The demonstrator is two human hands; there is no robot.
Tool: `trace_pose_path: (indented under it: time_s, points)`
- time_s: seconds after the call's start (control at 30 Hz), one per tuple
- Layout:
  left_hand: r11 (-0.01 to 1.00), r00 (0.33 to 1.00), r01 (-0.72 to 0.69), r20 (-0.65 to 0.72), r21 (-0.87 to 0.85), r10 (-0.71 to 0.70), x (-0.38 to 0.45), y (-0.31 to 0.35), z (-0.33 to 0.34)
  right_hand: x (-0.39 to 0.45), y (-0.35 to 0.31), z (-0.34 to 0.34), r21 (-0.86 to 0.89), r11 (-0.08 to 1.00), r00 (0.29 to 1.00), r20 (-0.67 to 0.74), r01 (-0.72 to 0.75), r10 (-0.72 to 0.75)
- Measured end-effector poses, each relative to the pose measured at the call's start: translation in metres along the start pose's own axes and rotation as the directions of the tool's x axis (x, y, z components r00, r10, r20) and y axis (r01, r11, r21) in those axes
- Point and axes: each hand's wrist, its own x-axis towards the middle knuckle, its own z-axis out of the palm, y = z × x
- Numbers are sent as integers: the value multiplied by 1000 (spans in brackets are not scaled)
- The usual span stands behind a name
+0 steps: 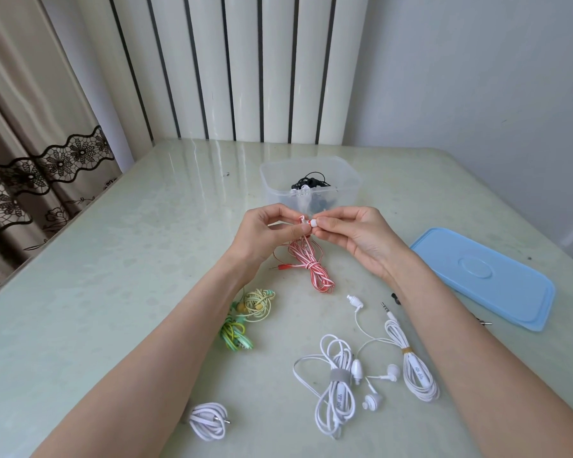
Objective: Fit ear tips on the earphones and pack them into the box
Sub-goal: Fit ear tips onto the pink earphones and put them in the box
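My left hand pinches the earbud end of the red-and-white earphones, whose bundled cable hangs down onto the table. My right hand pinches a small white ear tip against that earbud, just in front of the clear plastic box. The box holds black earphones and something white. Two white earphone sets lie near my right forearm, a green-and-yellow set lies by my left forearm, and a white coiled cable sits at the near left.
The blue lid lies flat on the right of the pale green table. A small black piece rests beside my right wrist. A curtain hangs at the left and a white radiator stands behind the table.
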Motion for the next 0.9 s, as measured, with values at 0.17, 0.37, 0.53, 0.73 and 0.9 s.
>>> trace_pose_path:
  time_s: [0.17,0.37,0.53,0.73,0.9]
  points:
    - [975,996,94,30,-203,-90,-1,-1,-3,0,-3,5,-35,999,999,36,28,-27]
    - [949,985,170,60,-264,-160,0,0,1,0,-2,0,-66,996,998,24,52,-51]
    - [950,986,169,49,-262,-161,2,0,2,0,-3,-5,-37,999,999,25,38,-37]
    - [963,982,190,44,-193,-185,1,0,1,1,-3,-1,-164,982,996,8,93,-93]
    - [961,973,229,78,-158,-219,2,0,1,1,-4,3,-300,943,989,39,146,-141]
